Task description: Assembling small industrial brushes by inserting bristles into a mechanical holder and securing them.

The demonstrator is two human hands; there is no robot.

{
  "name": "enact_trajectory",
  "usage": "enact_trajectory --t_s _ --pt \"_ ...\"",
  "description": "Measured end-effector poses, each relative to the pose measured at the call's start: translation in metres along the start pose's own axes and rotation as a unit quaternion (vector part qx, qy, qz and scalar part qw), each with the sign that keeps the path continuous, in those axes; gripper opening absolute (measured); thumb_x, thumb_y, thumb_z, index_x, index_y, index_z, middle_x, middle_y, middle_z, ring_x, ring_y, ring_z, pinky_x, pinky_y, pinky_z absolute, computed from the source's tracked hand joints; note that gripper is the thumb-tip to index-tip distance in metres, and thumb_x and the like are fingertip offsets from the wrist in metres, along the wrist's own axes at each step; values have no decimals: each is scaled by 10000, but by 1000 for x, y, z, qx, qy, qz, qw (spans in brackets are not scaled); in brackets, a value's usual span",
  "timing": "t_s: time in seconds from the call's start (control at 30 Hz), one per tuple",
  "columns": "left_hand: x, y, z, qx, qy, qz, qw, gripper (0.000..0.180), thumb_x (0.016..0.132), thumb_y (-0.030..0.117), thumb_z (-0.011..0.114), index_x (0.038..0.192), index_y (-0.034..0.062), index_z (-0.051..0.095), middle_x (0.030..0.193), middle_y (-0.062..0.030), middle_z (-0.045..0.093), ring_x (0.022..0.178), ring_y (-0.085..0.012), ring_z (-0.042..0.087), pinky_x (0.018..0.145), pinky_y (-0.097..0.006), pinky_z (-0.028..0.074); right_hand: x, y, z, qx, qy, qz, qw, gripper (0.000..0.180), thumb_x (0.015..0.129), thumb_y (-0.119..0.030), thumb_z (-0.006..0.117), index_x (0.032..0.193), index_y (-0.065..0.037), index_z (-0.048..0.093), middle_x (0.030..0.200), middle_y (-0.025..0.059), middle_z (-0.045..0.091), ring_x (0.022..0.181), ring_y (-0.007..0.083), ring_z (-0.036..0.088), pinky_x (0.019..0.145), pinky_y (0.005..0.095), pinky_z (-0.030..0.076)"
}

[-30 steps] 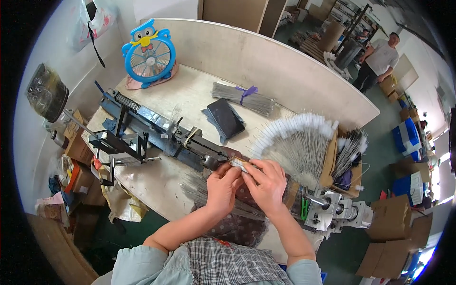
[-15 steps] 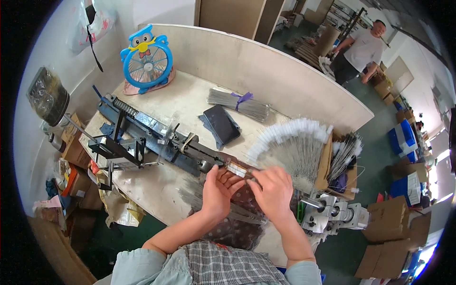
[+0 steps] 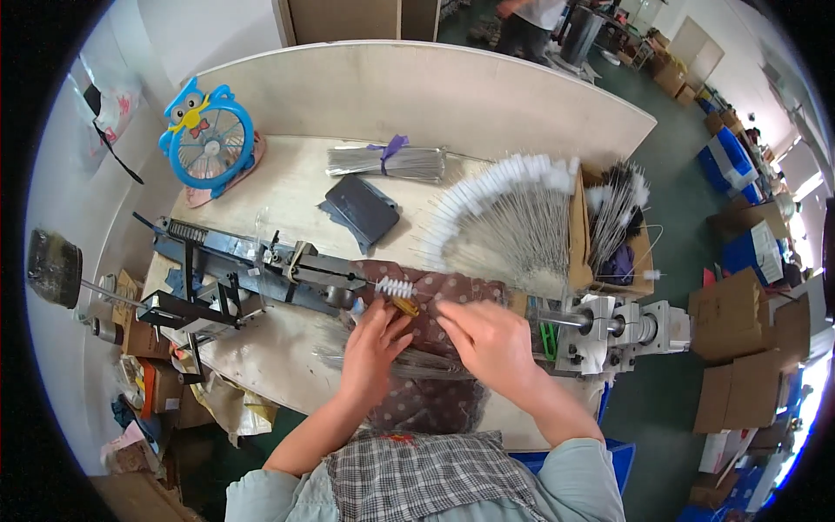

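A small white spiral-bristled brush (image 3: 396, 287) sticks out from the right end of the long metal bench device (image 3: 326, 277). Just below it, a yellow-brown piece (image 3: 405, 306) lies at the fingertips of my left hand (image 3: 374, 344), which closes on it. My right hand (image 3: 491, 344) is held to the right of the brush, thumb and fingertips pinched together; whatever sits between them is too small to make out. Brown dotted cloth (image 3: 444, 300) spreads beneath both hands. Thin wires (image 3: 435, 364) lie across it, partly covered by my hands.
A fan of white-tipped wire brushes (image 3: 513, 217) lies beside an open carton (image 3: 581, 230). Behind are a tied wire bundle (image 3: 417, 163), a dark phone (image 3: 363, 210) and a blue fan (image 3: 211, 148). A metal shaft machine (image 3: 600, 331) stands right. A person (image 3: 531, 22) is beyond the partition.
The white bristles, flat and bundled before, now form a round spiral. The yellow-brown piece has moved below them beside my left hand. My right hand has drawn apart from the bristles. The view has shifted.
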State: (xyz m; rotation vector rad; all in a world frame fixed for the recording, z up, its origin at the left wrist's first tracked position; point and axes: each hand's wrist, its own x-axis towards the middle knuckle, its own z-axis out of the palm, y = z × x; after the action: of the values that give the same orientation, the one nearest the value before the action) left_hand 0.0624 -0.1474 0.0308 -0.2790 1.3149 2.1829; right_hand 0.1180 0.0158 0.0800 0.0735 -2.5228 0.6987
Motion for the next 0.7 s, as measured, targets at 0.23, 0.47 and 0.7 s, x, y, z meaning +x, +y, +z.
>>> enact_trajectory --t_s 0.23,0.47,0.7 --pt "-3 20 -141 -18 164 130 978 436 902 276 564 1268 61 461 1141 -93 576 960 -186 581 803 -318 477 -83 35 21 -57 -266 127 954 141 797 -188 652 907 -107 686 850 53 644 757 245 640 615 373 508" --pt "-22 90 -357 -81 415 265 867 300 865 422 619 944 132 613 779 18 555 689 -89 523 556 -245 422 -74 36 12 -106 -291 97 946 93 799 -204 634 798 -112 646 834 47 594 776 241 631 613 382 514" --pt "-9 84 -359 -122 509 259 812 355 794 408 707 953 99 636 777 -32 651 728 -119 610 643 -238 459 -73 30 -5 -124 -253 148 948 141 834 -228 613 779 -98 613 777 49 598 700 265 627 582 386 504"
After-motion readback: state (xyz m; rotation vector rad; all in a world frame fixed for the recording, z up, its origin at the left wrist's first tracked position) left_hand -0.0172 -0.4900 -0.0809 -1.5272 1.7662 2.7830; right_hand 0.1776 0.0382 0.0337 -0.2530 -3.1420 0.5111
